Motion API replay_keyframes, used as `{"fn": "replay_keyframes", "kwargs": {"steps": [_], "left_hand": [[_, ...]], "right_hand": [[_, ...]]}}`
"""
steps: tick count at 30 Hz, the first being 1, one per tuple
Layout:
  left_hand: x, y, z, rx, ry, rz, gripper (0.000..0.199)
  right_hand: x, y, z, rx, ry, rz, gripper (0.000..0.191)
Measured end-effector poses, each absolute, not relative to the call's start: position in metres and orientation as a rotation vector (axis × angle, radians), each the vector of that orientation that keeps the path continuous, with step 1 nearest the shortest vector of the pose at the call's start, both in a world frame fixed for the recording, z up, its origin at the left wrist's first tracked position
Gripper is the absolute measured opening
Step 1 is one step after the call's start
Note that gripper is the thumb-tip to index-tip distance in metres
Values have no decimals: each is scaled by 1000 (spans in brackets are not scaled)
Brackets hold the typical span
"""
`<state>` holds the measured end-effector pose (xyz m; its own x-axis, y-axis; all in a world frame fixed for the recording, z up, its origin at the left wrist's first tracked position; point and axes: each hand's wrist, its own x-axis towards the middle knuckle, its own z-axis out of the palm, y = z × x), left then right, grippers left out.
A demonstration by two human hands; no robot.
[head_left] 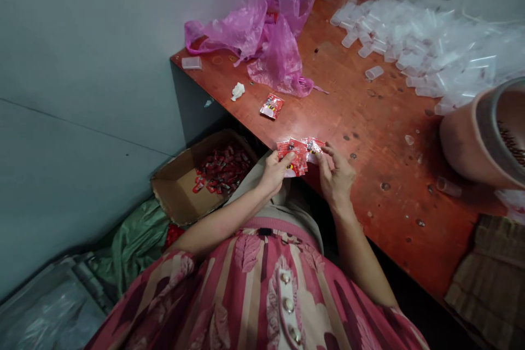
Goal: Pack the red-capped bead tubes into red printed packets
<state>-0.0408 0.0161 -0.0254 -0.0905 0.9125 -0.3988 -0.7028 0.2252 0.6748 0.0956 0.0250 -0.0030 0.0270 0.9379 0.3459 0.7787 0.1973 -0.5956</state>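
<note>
My left hand is closed on several small red printed packets, fanned out with the thumb pressed on top. My right hand pinches one more red packet between thumb and fingers, against the right side of the bunch. Both hands are just over the front edge of the reddish wooden table, above my lap. A little beyond them, another stack of red packets lies on the table. Which packets overlap inside my left hand is partly hidden by the fingers.
Pink plastic bags lie at the back left, near a crumpled white scrap. Clear plastic caps are heaped at the back right, beside a pink bucket. Below left, a cardboard box holds small red items.
</note>
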Motion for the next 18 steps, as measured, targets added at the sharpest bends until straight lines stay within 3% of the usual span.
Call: {"fn": "replay_keyframes", "kwargs": {"steps": [6,18], "left_hand": [[-51,22,-29,287,1034,1345,38],[-58,27,-23,265,1043,1345,43]], "right_hand": [[120,50,-22,-1668,-2234,51,30],[114,47,-38,-1559,-2053,-42,23]]}}
